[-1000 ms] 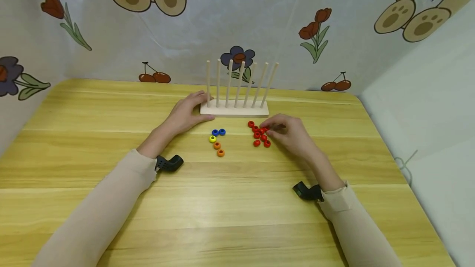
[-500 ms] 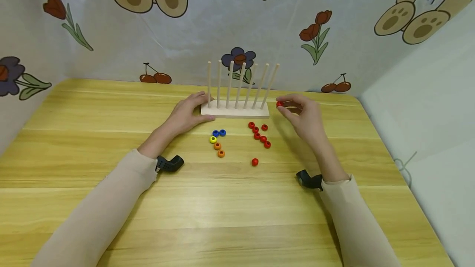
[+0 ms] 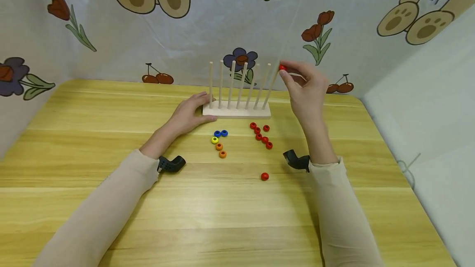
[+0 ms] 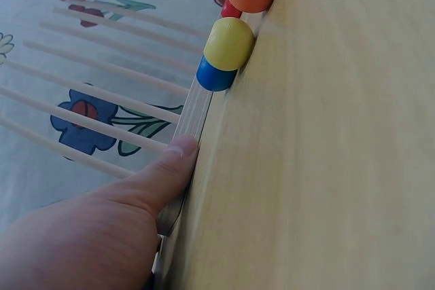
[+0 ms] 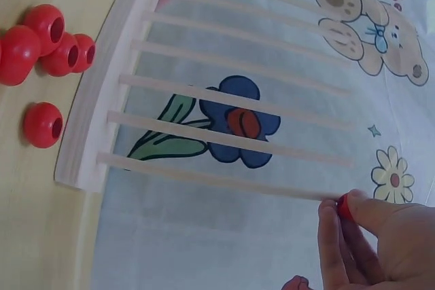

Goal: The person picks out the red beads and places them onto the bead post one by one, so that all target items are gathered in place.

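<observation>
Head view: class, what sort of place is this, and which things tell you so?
Likely an indoor play or learning corner, perhaps for children: a wood-grain table, a cartoon-printed backdrop behind it, and a wooden peg stand near loose red beads.

Playroom-like indoor corner, exact kind unclear: wood-grain table, cartoon-printed backdrop, plain white wall alongside

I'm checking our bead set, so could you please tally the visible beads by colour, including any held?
Red beads: 8 (7 on the table, 1 in the right hand)
Blue beads: 2
Orange beads: 2
Yellow bead: 1
Total: 13
</observation>
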`<state>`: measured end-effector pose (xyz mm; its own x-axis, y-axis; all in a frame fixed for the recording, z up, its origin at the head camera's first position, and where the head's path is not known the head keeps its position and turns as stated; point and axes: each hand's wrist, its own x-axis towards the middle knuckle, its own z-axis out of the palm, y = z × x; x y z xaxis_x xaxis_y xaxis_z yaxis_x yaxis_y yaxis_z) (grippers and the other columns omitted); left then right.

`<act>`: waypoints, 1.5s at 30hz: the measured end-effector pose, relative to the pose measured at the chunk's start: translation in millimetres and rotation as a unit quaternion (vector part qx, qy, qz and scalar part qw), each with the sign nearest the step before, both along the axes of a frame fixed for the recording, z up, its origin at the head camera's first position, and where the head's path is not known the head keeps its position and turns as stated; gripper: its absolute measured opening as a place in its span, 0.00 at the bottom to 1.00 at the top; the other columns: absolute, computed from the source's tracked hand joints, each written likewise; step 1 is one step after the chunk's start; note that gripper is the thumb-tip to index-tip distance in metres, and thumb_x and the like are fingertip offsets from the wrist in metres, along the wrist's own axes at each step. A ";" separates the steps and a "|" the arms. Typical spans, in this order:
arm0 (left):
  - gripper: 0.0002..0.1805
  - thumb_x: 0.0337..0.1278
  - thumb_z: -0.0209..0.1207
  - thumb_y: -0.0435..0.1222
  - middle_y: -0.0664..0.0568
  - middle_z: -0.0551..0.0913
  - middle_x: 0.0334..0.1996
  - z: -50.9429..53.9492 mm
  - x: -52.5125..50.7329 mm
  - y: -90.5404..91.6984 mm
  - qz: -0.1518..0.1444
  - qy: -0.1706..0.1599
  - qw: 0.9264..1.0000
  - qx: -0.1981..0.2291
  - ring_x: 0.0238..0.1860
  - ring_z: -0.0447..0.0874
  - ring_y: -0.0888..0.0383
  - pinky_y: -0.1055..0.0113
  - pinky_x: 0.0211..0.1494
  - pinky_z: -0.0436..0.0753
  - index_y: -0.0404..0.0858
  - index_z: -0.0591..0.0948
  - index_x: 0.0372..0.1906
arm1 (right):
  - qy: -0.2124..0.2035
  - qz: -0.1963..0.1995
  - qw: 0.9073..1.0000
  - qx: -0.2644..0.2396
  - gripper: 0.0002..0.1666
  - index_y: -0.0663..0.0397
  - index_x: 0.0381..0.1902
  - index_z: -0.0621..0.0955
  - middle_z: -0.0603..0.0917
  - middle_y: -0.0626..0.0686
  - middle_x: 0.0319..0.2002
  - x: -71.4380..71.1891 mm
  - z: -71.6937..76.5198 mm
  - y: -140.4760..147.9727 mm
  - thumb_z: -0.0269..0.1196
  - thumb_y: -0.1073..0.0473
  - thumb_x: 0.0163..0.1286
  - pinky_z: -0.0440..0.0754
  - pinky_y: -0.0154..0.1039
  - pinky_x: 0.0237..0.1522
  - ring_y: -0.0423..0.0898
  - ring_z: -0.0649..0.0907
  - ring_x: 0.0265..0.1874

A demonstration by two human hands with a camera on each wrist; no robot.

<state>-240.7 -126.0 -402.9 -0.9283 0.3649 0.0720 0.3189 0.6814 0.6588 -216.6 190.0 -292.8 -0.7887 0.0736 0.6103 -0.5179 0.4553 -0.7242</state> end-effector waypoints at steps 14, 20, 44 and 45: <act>0.35 0.65 0.71 0.52 0.42 0.61 0.83 -3.5 -0.5 -0.3 -0.007 -0.002 1.000 0.010 0.84 0.54 0.38 0.32 0.83 0.52 0.47 0.78 0.74 | 0.064 -0.020 0.997 0.049 0.13 0.61 0.52 0.90 0.91 0.59 0.47 -7.0 1.9 -9.9 0.69 0.67 0.71 0.88 0.35 0.55 0.51 0.89 0.50; 0.35 0.65 0.71 0.52 0.43 0.61 0.83 -5.3 -1.2 0.0 -0.003 0.000 1.000 0.005 0.84 0.54 0.37 0.32 0.82 0.53 0.48 0.77 0.74 | 0.055 -0.011 0.997 0.052 0.13 0.56 0.52 0.91 0.92 0.54 0.47 -14.2 -6.5 -3.7 0.71 0.63 0.71 0.89 0.38 0.54 0.49 0.90 0.46; 0.37 0.65 0.70 0.54 0.43 0.60 0.83 -3.6 -1.7 -0.7 -0.002 -0.003 1.000 0.002 0.84 0.53 0.37 0.33 0.83 0.52 0.49 0.76 0.76 | -0.095 -0.011 0.987 0.127 0.19 0.57 0.59 0.87 0.90 0.54 0.54 8.1 -37.5 28.5 0.69 0.54 0.75 0.88 0.51 0.57 0.50 0.89 0.51; 0.37 0.65 0.70 0.54 0.43 0.60 0.83 -3.3 -1.6 -1.0 -0.001 -0.002 1.000 0.002 0.84 0.53 0.37 0.33 0.83 0.52 0.49 0.76 0.76 | -0.098 -0.008 0.987 0.128 0.19 0.57 0.58 0.87 0.90 0.54 0.54 9.0 -39.3 29.8 0.69 0.55 0.75 0.88 0.52 0.57 0.50 0.89 0.51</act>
<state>-242.3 -127.0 -406.1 -0.9275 0.3672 0.0698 0.3182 0.6776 0.6631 -207.7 219.8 -332.1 -0.8935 -0.0501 0.4463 -0.3707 0.6434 -0.6698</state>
